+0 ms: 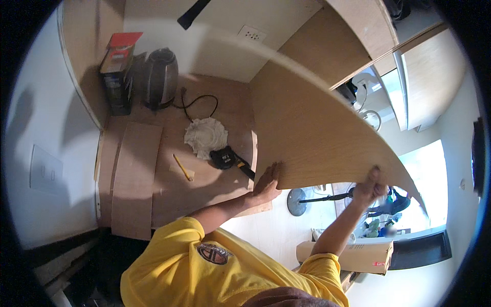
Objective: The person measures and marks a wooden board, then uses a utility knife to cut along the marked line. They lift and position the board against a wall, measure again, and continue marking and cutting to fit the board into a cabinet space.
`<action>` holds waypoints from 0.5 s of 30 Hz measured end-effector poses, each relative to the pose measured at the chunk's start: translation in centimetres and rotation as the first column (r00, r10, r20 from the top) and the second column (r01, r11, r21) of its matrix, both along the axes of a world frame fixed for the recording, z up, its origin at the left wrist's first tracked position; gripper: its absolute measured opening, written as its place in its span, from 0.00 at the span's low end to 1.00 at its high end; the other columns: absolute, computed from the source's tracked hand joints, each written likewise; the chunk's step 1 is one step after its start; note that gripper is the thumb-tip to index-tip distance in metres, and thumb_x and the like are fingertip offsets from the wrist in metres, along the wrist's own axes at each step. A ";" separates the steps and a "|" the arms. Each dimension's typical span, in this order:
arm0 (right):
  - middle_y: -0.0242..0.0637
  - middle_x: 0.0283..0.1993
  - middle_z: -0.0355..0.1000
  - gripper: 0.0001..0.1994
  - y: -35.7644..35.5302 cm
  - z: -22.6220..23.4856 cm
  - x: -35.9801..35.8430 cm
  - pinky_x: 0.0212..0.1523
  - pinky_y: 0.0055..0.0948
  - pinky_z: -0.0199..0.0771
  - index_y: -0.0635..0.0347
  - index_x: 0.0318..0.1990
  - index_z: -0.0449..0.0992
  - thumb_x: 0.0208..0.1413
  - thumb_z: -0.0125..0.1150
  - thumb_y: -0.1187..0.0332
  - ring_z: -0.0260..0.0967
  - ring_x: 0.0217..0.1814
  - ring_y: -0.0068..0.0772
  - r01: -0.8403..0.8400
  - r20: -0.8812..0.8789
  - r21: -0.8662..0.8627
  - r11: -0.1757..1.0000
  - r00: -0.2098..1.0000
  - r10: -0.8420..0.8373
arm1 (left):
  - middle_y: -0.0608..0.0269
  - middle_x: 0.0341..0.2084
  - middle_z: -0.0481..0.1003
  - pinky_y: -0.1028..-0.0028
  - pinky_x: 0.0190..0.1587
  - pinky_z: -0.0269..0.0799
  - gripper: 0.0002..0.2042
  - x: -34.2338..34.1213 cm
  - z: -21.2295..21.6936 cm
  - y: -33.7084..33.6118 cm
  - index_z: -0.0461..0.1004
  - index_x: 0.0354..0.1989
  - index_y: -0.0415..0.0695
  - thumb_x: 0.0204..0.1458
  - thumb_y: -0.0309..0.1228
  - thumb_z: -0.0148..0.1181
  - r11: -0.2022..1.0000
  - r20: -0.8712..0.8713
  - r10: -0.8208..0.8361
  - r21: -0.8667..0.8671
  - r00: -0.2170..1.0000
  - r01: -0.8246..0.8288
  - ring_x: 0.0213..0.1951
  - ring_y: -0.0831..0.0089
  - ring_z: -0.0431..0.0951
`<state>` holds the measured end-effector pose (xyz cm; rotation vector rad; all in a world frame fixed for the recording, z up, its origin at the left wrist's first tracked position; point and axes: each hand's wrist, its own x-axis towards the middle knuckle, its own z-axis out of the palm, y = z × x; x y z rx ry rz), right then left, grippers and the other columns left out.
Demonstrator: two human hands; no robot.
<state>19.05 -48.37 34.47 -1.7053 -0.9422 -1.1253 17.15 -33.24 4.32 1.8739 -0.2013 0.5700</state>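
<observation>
A large light-brown wooden panel stands on edge in front of me and reaches far to the right. My left hand grips its near lower corner, with the fingertips against the board's face. Farther right along the same bottom edge, my right hand is closed around the panel. Left of the panel, on the wooden worktop, lie a black tape measure, a black-and-yellow tool handle, a yellow pencil and a crumpled white cloth.
An electric kettle and a dark red-topped box stand at the back left. A black cord trails beside the kettle. A narrow wooden strip lies at left. Right are a standing fan's base and a cardboard carton.
</observation>
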 end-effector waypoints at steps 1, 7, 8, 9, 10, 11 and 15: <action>0.35 0.37 0.80 0.09 2.3 -0.2 0.6 0.38 0.26 0.73 0.67 0.42 0.83 0.65 0.64 0.68 0.72 0.36 0.21 0.078 0.028 -0.002 0.997 0.997 -0.078 | 0.26 0.65 0.57 0.48 0.66 0.65 0.36 0.3 0.3 0.1 0.51 0.70 0.31 0.53 0.26 0.60 0.999 -0.031 -0.032 -0.024 0.999 0.031 0.64 0.34 0.63; 0.30 0.35 0.79 0.10 12.1 2.6 3.6 0.37 0.22 0.71 0.68 0.44 0.82 0.65 0.65 0.69 0.70 0.35 0.17 0.240 0.014 -0.182 0.954 0.970 -0.242 | 0.28 0.67 0.55 0.50 0.67 0.64 0.32 4.5 0.7 2.8 0.50 0.72 0.33 0.58 0.22 0.50 0.998 -0.034 -0.003 0.069 0.999 0.006 0.67 0.34 0.60; 0.31 0.34 0.79 0.10 13.5 3.2 4.5 0.36 0.23 0.71 0.68 0.43 0.82 0.65 0.64 0.68 0.70 0.35 0.17 0.363 0.130 -0.260 0.895 0.931 -0.340 | 0.28 0.67 0.57 0.50 0.66 0.65 0.32 5.4 0.6 3.4 0.50 0.72 0.35 0.58 0.22 0.50 0.994 0.014 0.037 0.100 0.999 -0.038 0.66 0.34 0.62; 0.31 0.33 0.78 0.11 14.8 3.7 5.4 0.36 0.24 0.70 0.68 0.43 0.81 0.66 0.64 0.67 0.69 0.35 0.17 0.364 0.186 -0.298 0.882 0.929 -0.321 | 0.28 0.66 0.58 0.51 0.66 0.66 0.32 6.3 0.4 4.2 0.51 0.72 0.36 0.58 0.22 0.49 0.993 0.031 0.055 0.105 0.998 -0.058 0.65 0.34 0.63; 0.31 0.31 0.78 0.12 16.3 3.8 6.4 0.34 0.24 0.70 0.68 0.42 0.81 0.66 0.63 0.65 0.69 0.34 0.17 0.277 0.146 -0.249 0.928 0.958 -0.247 | 0.29 0.66 0.57 0.52 0.68 0.63 0.32 7.1 0.1 5.1 0.51 0.72 0.35 0.58 0.22 0.51 0.997 -0.018 0.046 0.062 0.999 -0.044 0.66 0.36 0.62; 0.31 0.30 0.77 0.13 17.2 4.1 7.3 0.33 0.25 0.69 0.68 0.41 0.80 0.67 0.62 0.64 0.68 0.33 0.16 0.252 0.103 -0.209 0.945 0.967 -0.235 | 0.29 0.67 0.57 0.53 0.70 0.60 0.33 7.9 -0.2 6.1 0.51 0.72 0.34 0.57 0.23 0.53 0.996 -0.044 0.012 0.086 0.999 -0.008 0.67 0.37 0.61; 0.37 0.32 0.77 0.13 20.3 3.7 11.2 0.37 0.29 0.71 0.68 0.45 0.79 0.69 0.57 0.63 0.71 0.35 0.21 0.176 -0.154 -0.100 0.979 0.970 -0.190 | 0.36 0.59 0.68 0.54 0.62 0.70 0.26 11.8 -1.9 11.9 0.62 0.66 0.35 0.57 0.25 0.54 0.967 0.012 0.211 0.143 0.977 -0.211 0.60 0.42 0.69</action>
